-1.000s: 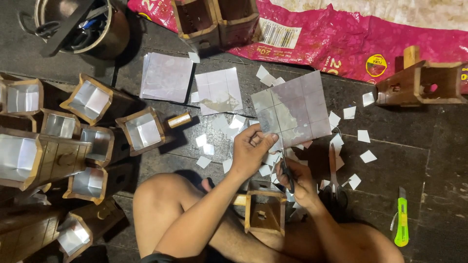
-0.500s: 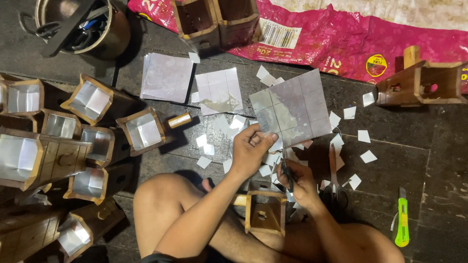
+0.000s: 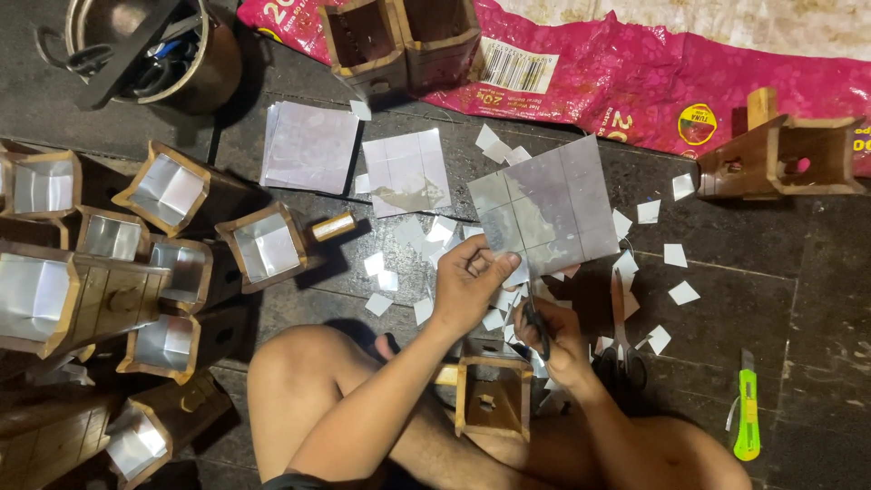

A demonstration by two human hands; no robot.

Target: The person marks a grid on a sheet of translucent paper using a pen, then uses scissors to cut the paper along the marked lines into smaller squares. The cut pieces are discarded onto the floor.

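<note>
A pink sack (image 3: 635,77) lies across the dark floor (image 3: 771,299), with wooden boxes (image 3: 100,272) lined in silver at the left. The left hand (image 3: 467,286) pinches the lower corner of a grey sheet (image 3: 549,204), held above the floor. The right hand (image 3: 553,336) grips scissors (image 3: 537,325) just below. White scraps (image 3: 676,254) lie around.

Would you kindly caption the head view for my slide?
Left hand holds a shiny sheet while right hand works scissors.
</note>
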